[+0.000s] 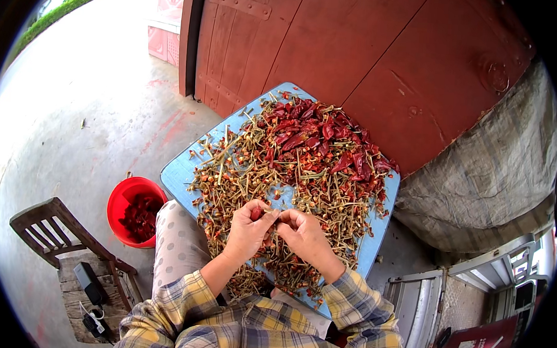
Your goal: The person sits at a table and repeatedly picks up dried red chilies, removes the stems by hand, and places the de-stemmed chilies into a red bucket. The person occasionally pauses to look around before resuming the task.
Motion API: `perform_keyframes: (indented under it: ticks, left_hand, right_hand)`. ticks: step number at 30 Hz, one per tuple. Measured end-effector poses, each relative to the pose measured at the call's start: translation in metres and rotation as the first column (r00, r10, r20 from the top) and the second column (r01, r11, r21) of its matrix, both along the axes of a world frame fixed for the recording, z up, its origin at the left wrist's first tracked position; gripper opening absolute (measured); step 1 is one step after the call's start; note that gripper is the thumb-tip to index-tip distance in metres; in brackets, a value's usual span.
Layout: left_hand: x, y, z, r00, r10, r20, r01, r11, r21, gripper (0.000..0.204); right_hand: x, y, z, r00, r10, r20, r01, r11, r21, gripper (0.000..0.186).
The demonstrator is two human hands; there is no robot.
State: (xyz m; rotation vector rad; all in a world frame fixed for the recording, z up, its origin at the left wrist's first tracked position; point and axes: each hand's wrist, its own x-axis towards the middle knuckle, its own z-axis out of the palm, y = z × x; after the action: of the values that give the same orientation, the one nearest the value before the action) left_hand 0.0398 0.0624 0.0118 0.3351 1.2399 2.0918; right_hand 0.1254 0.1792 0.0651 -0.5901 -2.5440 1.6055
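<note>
From my feed, step in hand looks like destemming. Left hand (245, 234) curled round red pepper (257, 214), above near middle of blue tabletop (181, 169). Right hand (303, 234) pinched narrow just beside it; cannot tell whether it grips stem. Loose stems (227, 169) around both hands; dried peppers (306, 134) heaped far side; red bucket (114, 214) at left. I judge next move calls for steady left hold, short right pull.
</note>
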Motion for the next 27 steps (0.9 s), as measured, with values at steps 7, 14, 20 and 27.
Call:
perform_keyframes:
  ticks: [7, 14, 20, 27]
  left_hand:
    - [0.006, 0.002, -0.003, 0.995, 0.056, 0.081, -0.057, 0.998, 0.002, 0.019]
    - [0.007, 0.002, -0.002, 0.992, 0.085, 0.097, -0.091, 0.994, 0.059, 0.018]
    - [0.006, 0.002, -0.004, 0.960, 0.038, 0.277, -0.071, 0.992, 0.109, 0.020]
    - [0.008, 0.002, -0.002, 0.969, 0.074, 0.236, -0.104, 0.988, 0.117, 0.020]
  right_hand:
    - [0.000, -0.010, -0.005, 0.997, -0.047, -0.067, 0.050, 0.998, 0.049, 0.019]
    - [-0.002, -0.009, -0.010, 0.994, -0.076, -0.076, 0.069, 0.993, -0.098, 0.018]
    - [-0.002, -0.005, -0.011, 0.995, -0.034, -0.093, 0.034, 0.999, -0.001, 0.015]
    - [-0.002, -0.001, -0.004, 0.999, 0.019, -0.045, -0.015, 0.996, 0.084, 0.017]
